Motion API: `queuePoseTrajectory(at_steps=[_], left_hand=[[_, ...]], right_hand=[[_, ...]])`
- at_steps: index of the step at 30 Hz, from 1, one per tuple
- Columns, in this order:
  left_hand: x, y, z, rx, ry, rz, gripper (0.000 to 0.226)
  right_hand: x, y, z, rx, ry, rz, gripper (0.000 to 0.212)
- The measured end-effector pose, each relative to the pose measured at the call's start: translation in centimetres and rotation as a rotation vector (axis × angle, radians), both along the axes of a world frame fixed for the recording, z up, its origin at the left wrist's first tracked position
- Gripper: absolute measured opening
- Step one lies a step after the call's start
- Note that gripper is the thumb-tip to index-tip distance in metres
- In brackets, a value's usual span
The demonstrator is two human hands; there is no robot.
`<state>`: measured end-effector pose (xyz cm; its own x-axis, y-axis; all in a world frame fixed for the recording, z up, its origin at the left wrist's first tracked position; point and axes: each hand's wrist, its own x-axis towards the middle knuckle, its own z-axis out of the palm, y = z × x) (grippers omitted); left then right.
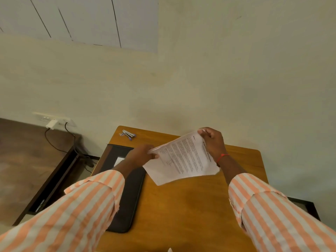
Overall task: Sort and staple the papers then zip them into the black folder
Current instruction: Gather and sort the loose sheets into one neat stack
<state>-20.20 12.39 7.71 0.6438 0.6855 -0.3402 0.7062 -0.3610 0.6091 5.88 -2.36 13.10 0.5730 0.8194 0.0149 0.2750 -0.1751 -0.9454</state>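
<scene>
Both hands hold a small stack of printed white papers (181,159) above the wooden table (181,206). My left hand (143,154) pinches the stack's left edge, where the sheets fan apart slightly. My right hand (211,142) grips the far top edge. The black folder (127,197) lies open on the table's left side, partly hidden under my left arm, with a white sheet (119,160) showing in its far half. A small silver stapler (128,134) with blue trim rests at the table's far left corner.
The table stands against a cream wall. To the left is a lower dark wooden surface (27,160), with a wall socket, a white plug (51,123) and cables trailing down. A dark-framed object (307,206) shows at the right, behind my sleeve.
</scene>
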Motion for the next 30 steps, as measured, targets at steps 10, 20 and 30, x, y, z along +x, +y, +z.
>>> queuePoseTrajectory(at_steps=[10,20,30], left_hand=[[1.6,-2.4,-1.5,0.496,0.006,0.022,0.014],[0.4,-2.9,-4.0,0.555,0.016,-0.163,0.026],[0.2,-3.4,-4.8,0.502,0.01,-0.168,0.053]], right_hand=[[0.2,-5.1,-6.1,-0.01,-0.076,-0.302,0.017],[-0.2,-8.2,-8.7,-0.052,0.015,-0.293,0.021],[-1.0,-9.5,-9.4,-0.107,-0.314,-0.129,0.022]])
